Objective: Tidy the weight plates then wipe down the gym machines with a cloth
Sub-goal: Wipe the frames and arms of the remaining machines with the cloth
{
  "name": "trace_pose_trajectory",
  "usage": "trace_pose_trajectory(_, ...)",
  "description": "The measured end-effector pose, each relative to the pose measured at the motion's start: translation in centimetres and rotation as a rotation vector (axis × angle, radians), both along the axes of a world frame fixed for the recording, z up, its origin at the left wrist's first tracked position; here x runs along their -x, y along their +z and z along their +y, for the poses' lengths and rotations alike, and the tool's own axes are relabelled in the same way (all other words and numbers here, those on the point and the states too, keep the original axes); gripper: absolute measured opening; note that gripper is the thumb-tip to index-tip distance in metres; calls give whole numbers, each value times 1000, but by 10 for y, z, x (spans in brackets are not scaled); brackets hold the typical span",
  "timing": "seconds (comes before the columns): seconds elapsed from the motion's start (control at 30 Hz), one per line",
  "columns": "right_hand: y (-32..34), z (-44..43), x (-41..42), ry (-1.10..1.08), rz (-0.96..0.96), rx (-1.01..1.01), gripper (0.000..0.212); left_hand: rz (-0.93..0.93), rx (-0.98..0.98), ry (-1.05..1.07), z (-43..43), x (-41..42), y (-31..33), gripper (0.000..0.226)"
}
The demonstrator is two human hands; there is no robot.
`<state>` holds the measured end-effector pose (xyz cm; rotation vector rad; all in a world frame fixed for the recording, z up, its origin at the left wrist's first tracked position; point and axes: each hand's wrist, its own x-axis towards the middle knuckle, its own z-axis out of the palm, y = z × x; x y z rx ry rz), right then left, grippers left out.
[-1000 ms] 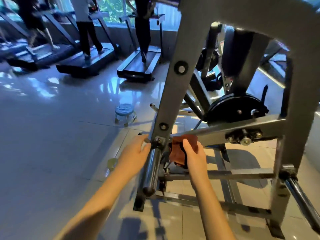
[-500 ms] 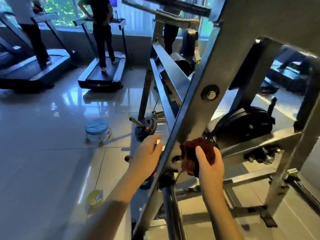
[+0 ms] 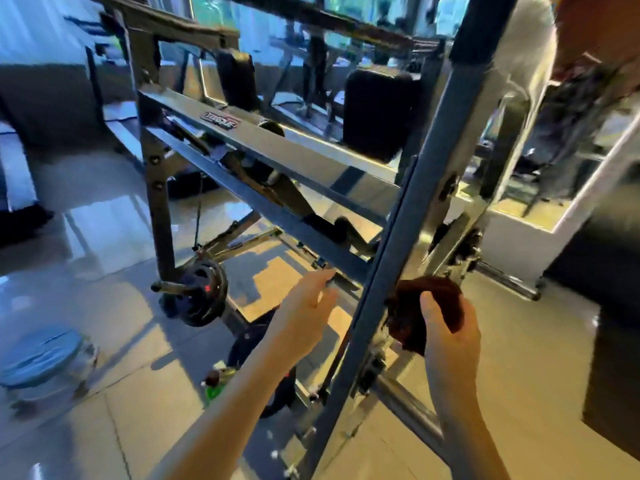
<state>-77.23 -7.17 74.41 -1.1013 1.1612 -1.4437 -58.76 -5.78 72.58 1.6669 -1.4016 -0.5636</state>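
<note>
Right hand (image 3: 450, 337) clutches cloth (image 3: 427, 306) at the slanted post's (image 3: 408, 220) right side; left hand (image 3: 304, 313), loosely open and empty, lies left.

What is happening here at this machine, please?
A person is wiping down a gym machine. The right hand grips a dark brown cloth and holds it against the slanted grey frame bar. The left hand is open and reaches toward the other side of the bar; whether it touches is unclear. A weight plate sits on a low peg of the machine.
</note>
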Motion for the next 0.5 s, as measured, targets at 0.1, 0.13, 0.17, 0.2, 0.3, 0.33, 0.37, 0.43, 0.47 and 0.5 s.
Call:
trace_pose_trajectory(0.1,11,-2,-13,-73,-30,42,17,-51,12,-117,-12,-7,9,41)
trace_pose_trajectory(0.13,14,-6,-17,-92,-31,50,20,-63,31,-132,-17,-10,12,42)
trace_pose_trajectory(0.17,17,-9,-21,-104,-32,56,22,-69,58,-128,-22,-13,14,42)
trace_pose_trajectory(0.2,19,-13,-25,-119,-26,69,24,-70,87,-122,-27,-16,15,42)
trace_pose_trajectory(0.3,19,-17,-35,-182,31,110,28,-98,146,-161,-40,-21,16,42)
trace_pose_trajectory(0.33,19,-18,-38,-206,43,120,29,-105,167,-181,-46,-23,16,42)
trace_pose_trajectory(0.37,20,-17,-39,-226,53,127,29,-102,190,-195,-51,-24,16,42)
trace_pose_trajectory(0.43,25,-16,-43,-284,75,142,28,-103,257,-224,-61,-26,20,43)
trace_pose_trajectory(0.47,29,-17,-45,-321,84,149,25,-117,301,-247,-68,-26,22,43)
trace_pose_trajectory(0.5,33,-18,-47,-354,87,166,22,-137,350,-272,-74,-27,24,43)
